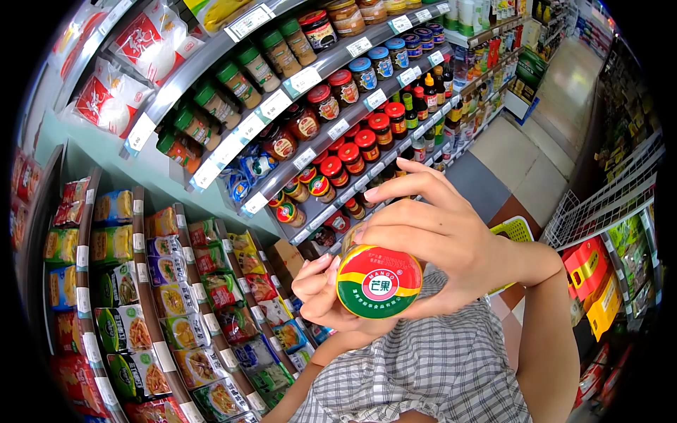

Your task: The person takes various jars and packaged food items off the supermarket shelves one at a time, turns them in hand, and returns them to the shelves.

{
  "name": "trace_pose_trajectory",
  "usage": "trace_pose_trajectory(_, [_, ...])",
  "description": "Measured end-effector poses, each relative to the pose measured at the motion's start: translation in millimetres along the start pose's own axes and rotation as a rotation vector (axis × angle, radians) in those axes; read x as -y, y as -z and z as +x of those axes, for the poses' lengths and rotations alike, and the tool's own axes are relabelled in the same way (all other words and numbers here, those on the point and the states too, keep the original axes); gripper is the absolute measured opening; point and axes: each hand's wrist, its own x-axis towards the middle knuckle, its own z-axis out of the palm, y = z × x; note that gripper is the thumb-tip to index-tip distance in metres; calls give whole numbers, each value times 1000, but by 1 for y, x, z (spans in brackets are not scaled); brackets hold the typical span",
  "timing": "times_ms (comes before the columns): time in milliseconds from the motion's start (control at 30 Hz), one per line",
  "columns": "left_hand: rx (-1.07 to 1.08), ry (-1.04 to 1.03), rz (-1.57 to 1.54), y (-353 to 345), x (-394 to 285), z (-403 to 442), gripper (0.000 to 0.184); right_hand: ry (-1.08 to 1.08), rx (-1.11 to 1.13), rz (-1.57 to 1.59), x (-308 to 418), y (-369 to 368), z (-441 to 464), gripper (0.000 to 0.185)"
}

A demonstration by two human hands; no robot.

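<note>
A jar (379, 302) with a red, yellow and green lid marked MANGO is held up close in front of my chest, its lid facing the camera. My right hand (434, 236) curls over its top and right side, thumb beneath. On the left side, my left hand (317, 289) grips the jar with bent fingers. The lid hides most of the jar's body. Similar lids show on jars (322, 187) on the shelf beyond my hands.
Ahead, curved shelves hold red-lidded jars (350, 154), green-capped spice bottles (238, 83) and bagged white goods (113, 99). Packaged noodles (132, 328) fill the racks at left. A yellow-green basket (518, 231) is behind my right forearm. A wire rack (599, 204) stands right of the tiled aisle (543, 166).
</note>
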Motion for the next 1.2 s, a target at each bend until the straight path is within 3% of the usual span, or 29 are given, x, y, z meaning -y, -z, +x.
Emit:
trace_pose_trajectory(200, [14, 28, -45, 4, 2, -7, 61, 23, -13, 34, 3, 1, 1, 57])
trace_pose_trajectory(800, [17, 113, -119, 11, 9, -23, 66, 46, -14, 18, 7, -1, 2, 57])
trace_pose_trajectory(933, [99, -49, -8, 19, 19, -18, 69, 31, -3, 4, 6, -2, 0, 66])
trace_pose_trajectory(1000, [132, -38, 9, 22, 22, -17, 60, 26, 3, -1, 7, -1, 0, 66])
trace_pose_trajectory(1133, [135, 328, -100, 17, 1, -19, 23, 28, -9, -3, 8, -2, 0, 66])
trace_pose_trajectory(1200, [115, 294, -113, 16, 1, -18, 34, 27, -15, 4, 8, -3, 0, 65])
